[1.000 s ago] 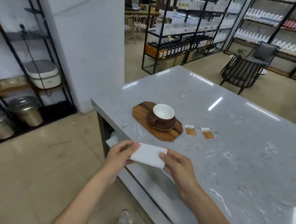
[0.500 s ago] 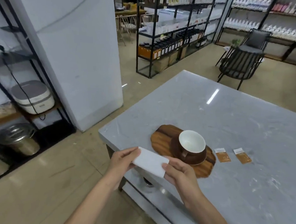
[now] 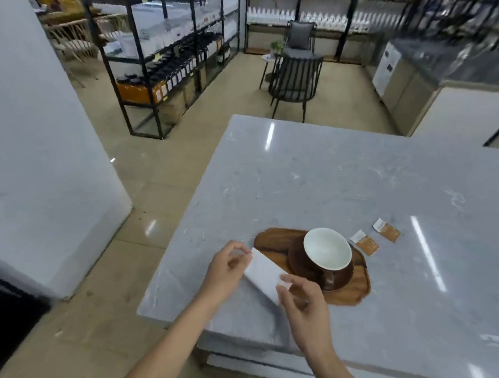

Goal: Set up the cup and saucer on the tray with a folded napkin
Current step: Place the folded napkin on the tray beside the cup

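Observation:
A brown cup with a white inside stands on a brown saucer, and both rest on an oval wooden tray near the table's left corner. I hold a folded white napkin just left of the tray, above the tabletop. My left hand pinches its far end. My right hand pinches its near end, close to the tray's front edge.
Two small orange sachets lie on the grey marble table right of the tray. A white pillar stands left. A dark chair and black shelving stand beyond the table.
My view has swung and moved closer to the table. Both hands have carried the napkin from off the table's edge to over the tabletop beside the tray.

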The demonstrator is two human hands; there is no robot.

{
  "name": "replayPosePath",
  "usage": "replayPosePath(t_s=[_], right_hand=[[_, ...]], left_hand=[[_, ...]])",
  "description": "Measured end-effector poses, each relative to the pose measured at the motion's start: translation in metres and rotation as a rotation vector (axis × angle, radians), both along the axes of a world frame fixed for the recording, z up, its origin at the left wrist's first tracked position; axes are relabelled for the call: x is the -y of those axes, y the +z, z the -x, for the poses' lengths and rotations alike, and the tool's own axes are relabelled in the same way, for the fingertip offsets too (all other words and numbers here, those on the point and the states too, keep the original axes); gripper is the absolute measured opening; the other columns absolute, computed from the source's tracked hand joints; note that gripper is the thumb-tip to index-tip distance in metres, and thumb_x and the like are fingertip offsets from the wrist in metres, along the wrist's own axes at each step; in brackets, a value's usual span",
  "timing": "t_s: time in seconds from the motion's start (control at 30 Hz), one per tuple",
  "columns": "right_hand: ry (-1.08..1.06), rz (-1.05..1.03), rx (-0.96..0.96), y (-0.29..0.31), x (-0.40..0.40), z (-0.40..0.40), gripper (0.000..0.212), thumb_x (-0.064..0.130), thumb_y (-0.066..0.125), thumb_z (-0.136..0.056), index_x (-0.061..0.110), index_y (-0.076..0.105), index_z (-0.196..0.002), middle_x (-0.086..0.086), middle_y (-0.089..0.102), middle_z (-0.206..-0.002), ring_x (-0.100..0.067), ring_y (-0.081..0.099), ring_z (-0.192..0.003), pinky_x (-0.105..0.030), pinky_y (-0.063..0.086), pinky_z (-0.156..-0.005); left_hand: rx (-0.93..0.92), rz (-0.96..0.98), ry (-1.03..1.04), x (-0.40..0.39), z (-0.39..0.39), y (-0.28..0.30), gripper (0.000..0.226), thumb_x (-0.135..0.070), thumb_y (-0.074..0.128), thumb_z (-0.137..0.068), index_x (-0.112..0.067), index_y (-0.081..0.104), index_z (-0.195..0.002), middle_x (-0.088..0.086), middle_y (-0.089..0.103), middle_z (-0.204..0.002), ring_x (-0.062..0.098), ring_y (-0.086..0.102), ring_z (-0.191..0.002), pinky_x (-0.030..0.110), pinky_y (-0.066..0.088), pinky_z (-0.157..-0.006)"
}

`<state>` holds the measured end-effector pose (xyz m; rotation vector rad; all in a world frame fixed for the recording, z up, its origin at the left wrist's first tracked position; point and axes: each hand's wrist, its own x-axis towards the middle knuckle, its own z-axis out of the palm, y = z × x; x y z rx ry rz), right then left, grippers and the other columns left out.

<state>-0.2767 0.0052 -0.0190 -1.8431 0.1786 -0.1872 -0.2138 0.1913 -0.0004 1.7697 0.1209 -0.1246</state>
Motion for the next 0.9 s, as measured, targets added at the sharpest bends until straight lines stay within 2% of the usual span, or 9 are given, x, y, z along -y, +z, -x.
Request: replayPosePath(t_s=[0.1,0.23,0.3,0.37,0.43,0.53,0.67,0.8,0.9], right_hand=[[-0.102,0.045,-0.009,-0.006,-0.014,-0.003,0.025,0.015,0.078,-0.088,0.028,0.073,-0.108,0.003,0.058,-0.118,0.007,0.064,-0.099,-0.003,0.05,-0.077],[-0.213,0.126,-0.051,-0.007,-0.029,-0.01,0.03,0.021,0.075,-0.091,0.021,0.07,-0.121,0.003,0.049,-0.12,0.003,0.066,-0.09,-0.003,0.049,-0.078],[-0.239,0.299,-0.085,-0.008,-0.035,-0.013,0.034,0.032,0.07,-0.093,0.022,0.069,-0.125,0.006,0.045,-0.12,-0.001,0.065,-0.086,-0.009,0.05,-0.081],[-0.265,0.527,-0.099,-0.009,-0.042,-0.015,0.035,0.039,0.066,-0.092,0.022,0.071,-0.121,0.003,0.044,-0.123,-0.006,0.061,-0.091,-0.02,0.053,-0.083],[-0.303,0.694,-0.049,-0.013,-0.05,-0.016,0.031,0.037,0.065,-0.09,0.018,0.075,-0.112,-0.005,0.05,-0.125,-0.02,0.059,-0.099,-0.03,0.055,-0.082],[-0.337,0.859,0.035,-0.023,-0.059,-0.017,0.027,0.03,0.067,-0.09,0.012,0.075,-0.107,-0.009,0.063,-0.112,-0.026,0.058,-0.096,-0.036,0.055,-0.082],[-0.333,0.912,0.034,-0.034,-0.065,-0.015,0.032,0.034,0.065,-0.093,0.014,0.069,-0.118,-0.007,0.062,-0.106,-0.024,0.054,-0.093,-0.032,0.055,-0.075],[-0.35,0.939,0.026,-0.039,-0.065,-0.017,0.035,0.036,0.063,-0.097,0.014,0.067,-0.125,-0.006,0.062,-0.104,-0.023,0.055,-0.092,-0.03,0.055,-0.069],[-0.369,0.938,-0.004,-0.04,-0.066,-0.023,0.037,0.036,0.061,-0.098,0.014,0.066,-0.127,-0.005,0.062,-0.103,-0.023,0.056,-0.094,-0.031,0.057,-0.066]], left_hand=[[0.033,-0.066,-0.142,-0.001,-0.033,-0.007,0.009,-0.013,0.064,-0.095,-0.02,0.07,-0.096,0.005,0.077,-0.095,0.019,0.07,-0.088,0.032,0.05,-0.081],[0.045,-0.186,-0.293,0.013,-0.067,-0.013,0.014,-0.011,0.066,-0.093,-0.016,0.076,-0.102,0.003,0.078,-0.108,0.02,0.072,-0.101,0.036,0.055,-0.096],[0.1,-0.291,-0.347,0.018,-0.079,-0.016,0.017,-0.014,0.066,-0.092,-0.018,0.078,-0.104,-0.002,0.078,-0.11,0.018,0.07,-0.104,0.034,0.053,-0.097],[0.207,-0.393,-0.418,0.021,-0.087,-0.019,0.02,-0.018,0.068,-0.091,-0.019,0.079,-0.108,-0.002,0.075,-0.114,0.017,0.066,-0.109,0.032,0.05,-0.1],[0.344,-0.528,-0.497,0.019,-0.089,-0.023,0.025,-0.028,0.07,-0.09,-0.023,0.078,-0.113,-0.006,0.072,-0.117,0.018,0.06,-0.11,0.033,0.047,-0.099],[0.549,-0.759,-0.577,0.01,-0.091,-0.032,0.034,-0.048,0.06,-0.092,-0.034,0.073,-0.122,-0.019,0.066,-0.13,0.018,0.051,-0.119,0.036,0.043,-0.096],[0.582,-0.858,-0.694,0.004,-0.099,-0.039,0.058,-0.067,0.033,-0.092,-0.042,0.057,-0.139,-0.027,0.047,-0.149,0.013,0.037,-0.141,0.029,0.025,-0.096],[0.595,-0.871,-0.771,0.014,-0.111,-0.039,0.049,-0.057,0.046,-0.098,-0.043,0.048,-0.145,-0.027,0.041,-0.154,0.012,0.026,-0.15,0.035,0.027,-0.103],[0.56,-0.874,-0.805,0.019,-0.119,-0.041,0.051,-0.057,0.043,-0.099,-0.045,0.041,-0.149,-0.03,0.032,-0.157,0.009,0.016,-0.153,0.037,0.024,-0.108]])
